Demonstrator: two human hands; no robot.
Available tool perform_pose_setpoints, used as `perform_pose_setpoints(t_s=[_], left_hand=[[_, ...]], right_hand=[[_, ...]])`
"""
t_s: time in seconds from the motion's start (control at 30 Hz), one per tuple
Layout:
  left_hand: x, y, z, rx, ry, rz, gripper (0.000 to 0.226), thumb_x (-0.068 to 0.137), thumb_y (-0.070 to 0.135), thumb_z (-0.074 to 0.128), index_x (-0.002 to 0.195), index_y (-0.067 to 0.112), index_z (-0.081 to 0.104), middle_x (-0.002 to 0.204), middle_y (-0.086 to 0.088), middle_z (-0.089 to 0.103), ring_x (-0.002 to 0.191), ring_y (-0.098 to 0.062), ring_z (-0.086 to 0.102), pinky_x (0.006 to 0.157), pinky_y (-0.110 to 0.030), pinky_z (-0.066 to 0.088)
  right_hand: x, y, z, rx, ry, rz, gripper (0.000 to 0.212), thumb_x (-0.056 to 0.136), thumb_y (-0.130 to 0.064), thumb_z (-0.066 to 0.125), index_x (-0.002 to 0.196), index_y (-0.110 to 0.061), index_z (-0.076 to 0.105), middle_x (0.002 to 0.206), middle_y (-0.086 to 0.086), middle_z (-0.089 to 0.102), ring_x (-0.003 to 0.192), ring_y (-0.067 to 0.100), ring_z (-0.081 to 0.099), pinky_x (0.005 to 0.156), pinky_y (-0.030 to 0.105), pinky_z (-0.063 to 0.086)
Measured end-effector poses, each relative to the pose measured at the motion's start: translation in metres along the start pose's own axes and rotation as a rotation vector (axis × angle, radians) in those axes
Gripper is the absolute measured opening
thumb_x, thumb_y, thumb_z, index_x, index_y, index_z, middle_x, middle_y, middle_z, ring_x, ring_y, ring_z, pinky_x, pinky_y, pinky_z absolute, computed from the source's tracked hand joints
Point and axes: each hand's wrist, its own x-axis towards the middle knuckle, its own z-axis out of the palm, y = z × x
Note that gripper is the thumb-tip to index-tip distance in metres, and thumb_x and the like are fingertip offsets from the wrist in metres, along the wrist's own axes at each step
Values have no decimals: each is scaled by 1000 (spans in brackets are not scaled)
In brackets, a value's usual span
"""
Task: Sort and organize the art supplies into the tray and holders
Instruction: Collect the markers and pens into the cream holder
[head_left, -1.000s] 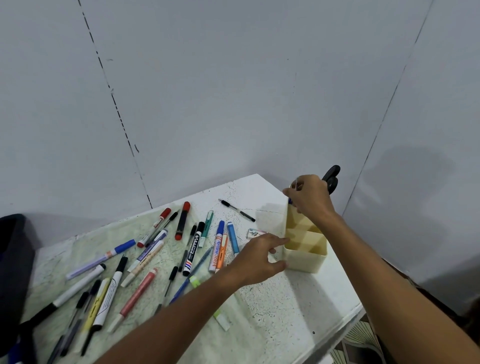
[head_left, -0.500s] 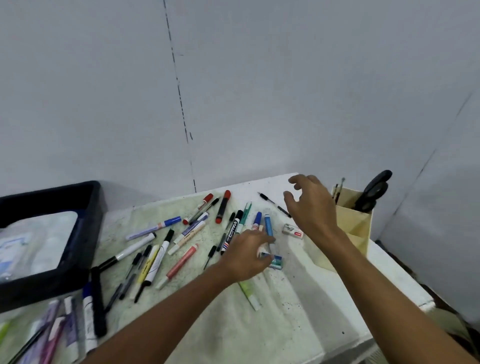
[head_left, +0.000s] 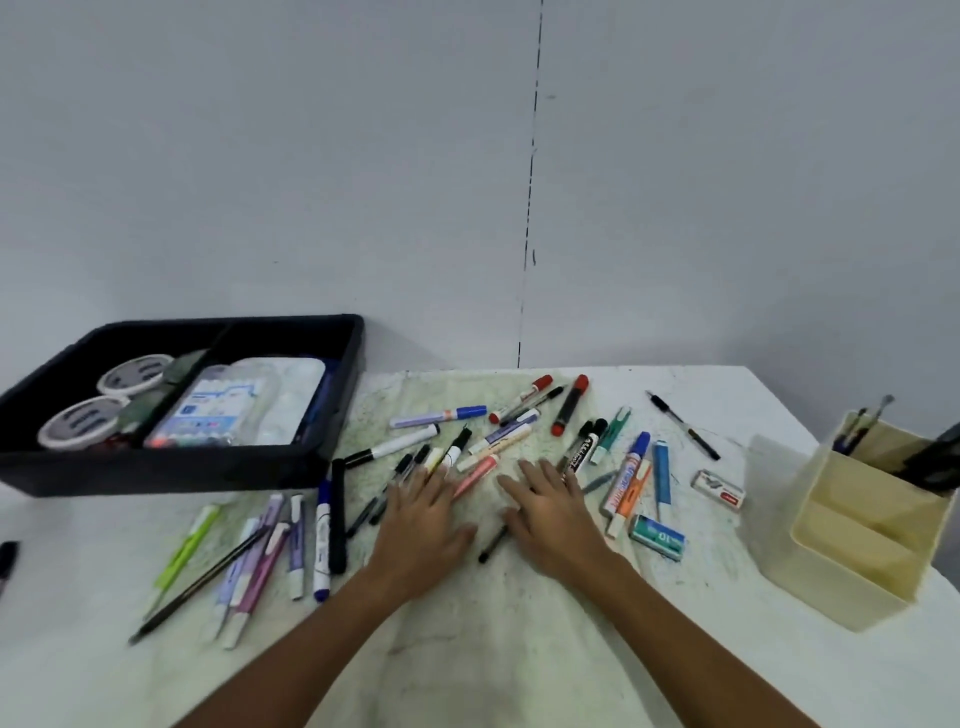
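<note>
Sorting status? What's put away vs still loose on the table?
Done: black tray holds round tubs and a packet; cream holder has brushes and a black tool at its back. In hand: nothing gripped; left hand and right hand lie flat on the pile. Left: markers and pens and erasers remain loose.

A plain makeshift craft or desk corner: bare white walls (head_left: 260, 156) and a white table (head_left: 779, 675) under a stained cloth (head_left: 493, 649). Scattered markers (head_left: 569, 405), a black tray (head_left: 182, 473) and a cream holder (head_left: 857, 540) suggest art work.
</note>
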Motion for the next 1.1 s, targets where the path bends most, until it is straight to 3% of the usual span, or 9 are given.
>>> perform_pose_setpoints(t_s=[0.13, 0.27, 0.37, 0.47, 0.57, 0.7, 0.8, 0.9, 1.1], left_hand=[[-10, 9, -1, -105, 32, 107, 62, 86, 46, 40, 130, 5, 55, 131, -11, 58, 129, -31, 48, 107, -50, 36], [-13, 16, -4, -198, 18, 177, 49, 88, 34, 51, 128, 7, 58, 134, -9, 55, 128, -25, 48, 110, -40, 38], [-13, 13, -6, -251, -30, 199, 44, 91, 31, 55, 131, 12, 57, 138, -2, 52, 127, -17, 47, 108, -34, 38], [-12, 8, -11, -352, -50, 243, 39, 91, 29, 55, 125, 11, 62, 128, -1, 60, 117, -12, 54, 101, -32, 45], [-14, 0, -17, -453, -20, 275, 35, 88, 26, 58, 118, 10, 66, 118, -1, 66, 111, -7, 57, 96, -27, 47], [-7, -22, -19, -421, 144, 216, 37, 84, 33, 54, 111, 14, 70, 112, 3, 67, 109, -2, 54, 99, -39, 45], [6, -44, -17, -269, 59, 138, 46, 85, 38, 48, 123, 16, 64, 128, 1, 60, 127, -15, 47, 108, -52, 34], [18, -63, -11, -127, 8, 197, 51, 86, 42, 40, 129, 19, 59, 138, -4, 53, 135, -25, 39, 107, -62, 30], [27, -81, -4, -166, -40, 358, 44, 92, 46, 41, 130, 31, 57, 152, -2, 36, 145, -26, 19, 112, -57, 11]], right_hand=[[1, 0, 5, -38, 35, -12, 81, 83, -55, -3, 140, -25, 45, 149, 4, 40, 143, 25, 25, 117, 49, 4], [-2, 5, -3, 19, 29, 22, 50, 100, -42, 23, 133, -21, 55, 146, 2, 45, 142, 18, 28, 118, 44, 4], [1, 6, -7, 27, 80, 45, 35, 101, -32, 36, 122, -21, 62, 130, -1, 58, 129, 15, 43, 116, 45, 11], [10, 3, -11, 54, 150, 80, 28, 98, -24, 42, 111, -19, 66, 112, 0, 66, 109, 18, 56, 112, 47, 23], [26, 3, -15, 118, 238, 80, 25, 95, -19, 50, 113, -16, 67, 112, 3, 67, 106, 22, 58, 104, 43, 36], [59, -4, -24, 242, 247, 3, 23, 94, -16, 56, 114, -13, 68, 116, 8, 64, 113, 25, 52, 91, 34, 41], [92, -8, -27, 277, 176, -13, 23, 94, -18, 59, 113, -16, 70, 120, 8, 59, 118, 25, 45, 96, 35, 38], [125, -11, -25, 251, 96, -6, 24, 94, -16, 59, 114, -20, 71, 126, 8, 55, 118, 26, 41, 98, 34, 36], [163, -16, -19, 175, -59, -60, 30, 90, -7, 57, 111, -22, 73, 139, 6, 46, 124, 24, 35, 100, 35, 38]])
